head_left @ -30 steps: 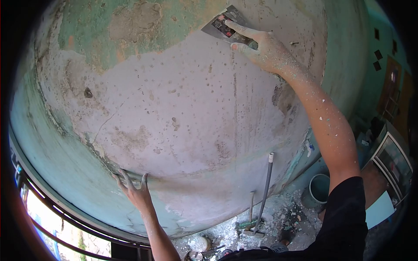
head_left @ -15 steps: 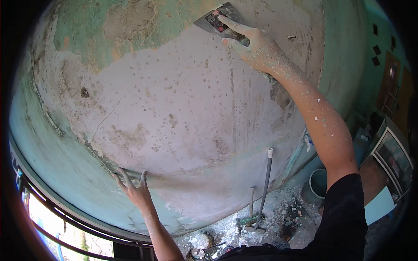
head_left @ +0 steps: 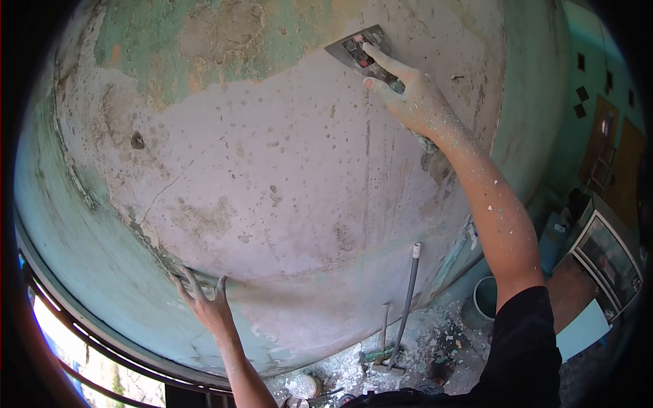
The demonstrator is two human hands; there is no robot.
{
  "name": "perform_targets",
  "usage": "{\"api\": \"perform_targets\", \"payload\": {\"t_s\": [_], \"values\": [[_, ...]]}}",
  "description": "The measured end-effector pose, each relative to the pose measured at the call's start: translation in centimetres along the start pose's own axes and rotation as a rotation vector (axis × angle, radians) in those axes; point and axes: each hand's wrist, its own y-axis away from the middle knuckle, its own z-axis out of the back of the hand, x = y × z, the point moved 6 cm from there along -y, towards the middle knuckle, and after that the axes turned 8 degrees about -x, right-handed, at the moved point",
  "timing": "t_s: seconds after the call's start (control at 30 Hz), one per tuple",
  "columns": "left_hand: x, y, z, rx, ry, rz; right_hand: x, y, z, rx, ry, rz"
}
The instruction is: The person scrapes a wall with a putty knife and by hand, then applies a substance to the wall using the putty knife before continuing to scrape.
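Observation:
My right hand point(head_left: 415, 95), dusted with pale flecks, grips a scraper point(head_left: 360, 54) whose wide metal blade lies against the wall near the top. Its index finger stretches along the blade; the handle is mostly hidden in the palm. Beside the blade, green paint point(head_left: 299, 34) is still on the wall at the upper left, and bare pale plaster point(head_left: 272, 156) with pits and stains spreads below. My left hand point(head_left: 207, 302) rests at the lower left of the wall, fingers spread, with nothing in it.
Paint chips litter the floor point(head_left: 435, 340). A long-handled tool point(head_left: 408, 306) leans against the wall beside a shorter handle point(head_left: 384, 326). A bucket point(head_left: 484, 299) stands at the right, near a glass-fronted cabinet point(head_left: 609, 248). A round container point(head_left: 304, 385) sits below. Window bars point(head_left: 102, 381) run at lower left.
In the view, the scraper and my right hand have shifted slightly down and right, partly because the whole view moved. My left hand keeps its place on the wall.

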Motion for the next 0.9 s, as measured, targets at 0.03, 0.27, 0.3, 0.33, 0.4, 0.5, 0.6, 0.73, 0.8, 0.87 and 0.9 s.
{"api": "perform_targets", "payload": {"t_s": [0.03, 0.27, 0.3, 0.33, 0.4, 0.5, 0.6, 0.73, 0.8, 0.87, 0.9], "values": [[0.2, 0.0, -0.1, 0.006, 0.015, 0.012, 0.0, -0.3, 0.1, -0.004, 0.008, 0.003], [-0.2, 0.0, 0.0, 0.007, 0.024, 0.04, 0.2, -3.4, 0.1, -0.153, 0.091, 0.206], [-0.2, 0.1, 0.1, 0.008, 0.022, 0.043, 1.4, -3.0, 0.4, -0.274, 0.12, 0.35], [-0.4, 0.2, 0.2, 0.008, 0.014, 0.026, 1.7, -2.4, 0.6, -0.271, 0.117, 0.355], [-0.1, 0.0, 0.2, -0.01, 0.008, 0.019, 1.0, -1.4, 0.5, -0.053, 0.155, 0.107], [0.4, 0.2, -0.2, -0.007, 0.014, 0.0, 0.9, -2.5, 0.6, -0.073, 0.169, 0.185], [0.3, 0.1, -0.3, 0.002, 0.002, 0.008, 1.6, -3.1, 0.6, -0.096, 0.157, 0.163], [0.3, 0.2, -0.1, 0.005, 0.007, 0.015, 2.2, -0.1, -0.8, -0.072, 0.111, 0.165], [0.3, 0.2, -0.1, 0.004, -0.004, 0.008, 1.9, 2.0, -2.6, 0.03, 0.061, 0.104], [0.1, 0.2, -0.1, -0.001, -0.009, -0.018, 2.4, 2.6, -3.3, 0.025, 0.0, 0.074], [0.1, 0.2, -0.1, 0.002, -0.014, -0.027, 2.5, 2.4, -3.3, 0.005, 0.019, 0.091]]}}
